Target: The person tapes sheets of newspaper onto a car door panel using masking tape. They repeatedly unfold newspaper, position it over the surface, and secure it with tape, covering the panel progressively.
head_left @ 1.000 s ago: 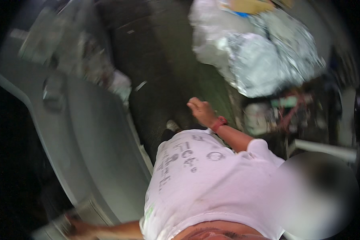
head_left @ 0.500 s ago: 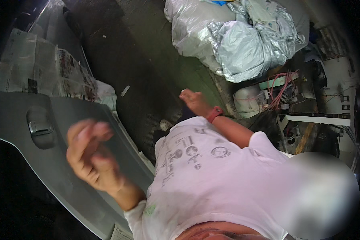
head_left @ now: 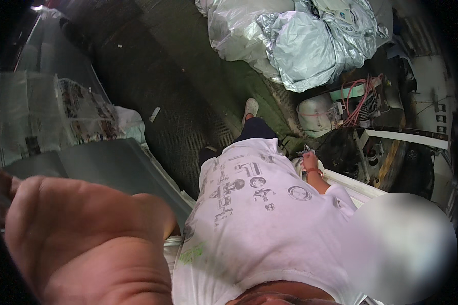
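Sheeting (head_left: 28, 109) covers the far section; visible grey panel (head_left: 91, 165) stays bare; left hand (head_left: 91, 241) looms before the panel, right hand (head_left: 310, 162) near white frame (head_left: 348, 184); each grip cannot be determined.

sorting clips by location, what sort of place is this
Probably a vehicle body or paint workshop: what looks like a grey car is partly covered with sheeting, and a tank-like machine is nearby.
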